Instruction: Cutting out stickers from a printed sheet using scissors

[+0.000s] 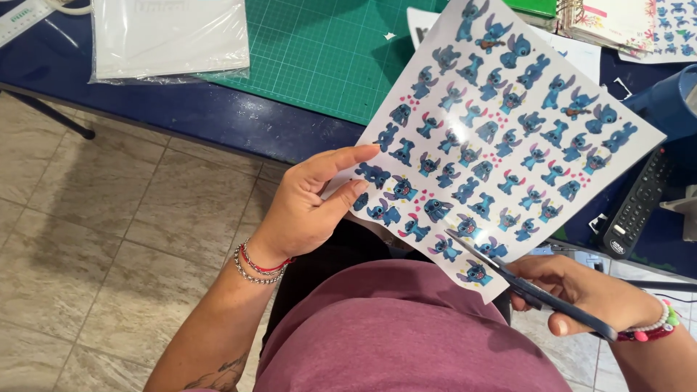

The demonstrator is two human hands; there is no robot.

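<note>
A mauve short-sleeved shirt (406, 334) is worn over dark trousers (327, 268). On the left wrist, a red cord bracelet (263, 266) is seen beside a silver bead bracelet (250, 274). A dark tattoo (218, 376) is partly seen on the left forearm. On the right wrist, a white bead bracelet (653, 321) with coloured beads and a dark red band (642, 335) are worn.

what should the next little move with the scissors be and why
Probably close the scissors a short way further along the bottom rows. Their blades already sit in the lower edge of the sticker sheet, the right hand grips the handles, and the left hand pinches the sheet's left edge, holding it up off the table.
</note>
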